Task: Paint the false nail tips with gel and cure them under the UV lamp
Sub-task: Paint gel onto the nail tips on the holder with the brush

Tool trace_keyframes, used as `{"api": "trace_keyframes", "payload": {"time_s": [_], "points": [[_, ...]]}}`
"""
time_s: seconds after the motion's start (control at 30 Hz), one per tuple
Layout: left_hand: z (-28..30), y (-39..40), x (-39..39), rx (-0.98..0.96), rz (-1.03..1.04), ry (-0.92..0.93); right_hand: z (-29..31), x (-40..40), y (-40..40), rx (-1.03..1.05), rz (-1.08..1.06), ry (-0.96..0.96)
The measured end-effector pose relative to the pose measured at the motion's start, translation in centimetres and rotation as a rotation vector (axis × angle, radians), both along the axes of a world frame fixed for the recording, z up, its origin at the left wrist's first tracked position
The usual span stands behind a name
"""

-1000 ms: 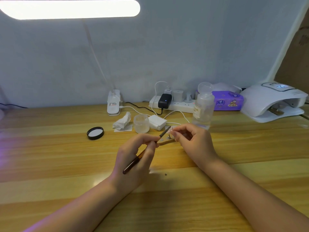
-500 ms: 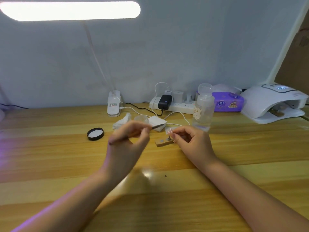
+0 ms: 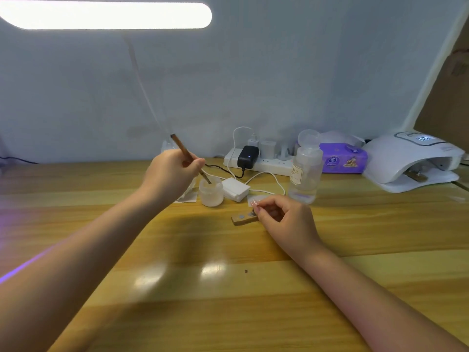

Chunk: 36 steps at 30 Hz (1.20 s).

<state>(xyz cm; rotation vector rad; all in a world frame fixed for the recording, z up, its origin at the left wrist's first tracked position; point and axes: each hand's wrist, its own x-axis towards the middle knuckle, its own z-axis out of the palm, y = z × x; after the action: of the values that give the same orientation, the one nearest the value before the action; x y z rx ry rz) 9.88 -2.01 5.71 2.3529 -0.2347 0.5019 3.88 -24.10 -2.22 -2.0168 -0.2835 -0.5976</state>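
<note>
My left hand (image 3: pixel 170 174) grips a brown-handled brush (image 3: pixel 183 150), its tip dipped into a small frosted gel jar (image 3: pixel 211 193) on the wooden table. To the right of the jar, my right hand (image 3: pixel 284 219) pinches a small false nail tip (image 3: pixel 253 203) mounted on a small wooden holder (image 3: pixel 244 219) that lies on the table. The white UV lamp (image 3: pixel 411 161) stands at the far right with its display lit; another wooden holder lies inside its opening.
A clear liquid bottle (image 3: pixel 305 171) stands just behind my right hand. A white power strip (image 3: pixel 261 162) with plugs and cables, a small white box (image 3: pixel 236 189), a purple tissue pack (image 3: pixel 342 161) and a crumpled tissue (image 3: pixel 187 195) line the back. A desk lamp glows overhead.
My left hand has lifted the brush away from the nail tip, swung it back and left, and dipped its tip into the gel jar. My right hand keeps hold of the tip on the holder.
</note>
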Motion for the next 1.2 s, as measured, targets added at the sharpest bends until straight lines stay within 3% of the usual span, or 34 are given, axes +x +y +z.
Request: {"api": "trace_keyframes", "payload": {"time_s": [0.3,0.43,0.6,0.73,1.0,1.2], "points": [[-0.4,-2.0,2.2,0.201,0.031,0.155,-0.2,0.2,0.0,-0.035,-0.007,-0.028],[-0.3,-1.9,2.4,0.144,0.039,0.132,-0.1,0.3,0.1,-0.046,-0.014,-0.036],[-0.5,-2.0,2.2,0.235,0.069,0.163,-0.2,0.2,0.0,-0.049,-0.015,-0.024],[-0.5,-1.8,2.0,0.078,0.063,0.079,-0.2,0.1,0.0,-0.049,-0.016,-0.021],[-0.3,-0.9,2.1,-0.337,0.103,0.086,0.0,0.0,0.1,-0.041,-0.016,-0.02],[-1.0,-0.7,1.3,-0.387,0.061,0.112,0.0,0.0,0.1,-0.047,-0.004,-0.009]]}}
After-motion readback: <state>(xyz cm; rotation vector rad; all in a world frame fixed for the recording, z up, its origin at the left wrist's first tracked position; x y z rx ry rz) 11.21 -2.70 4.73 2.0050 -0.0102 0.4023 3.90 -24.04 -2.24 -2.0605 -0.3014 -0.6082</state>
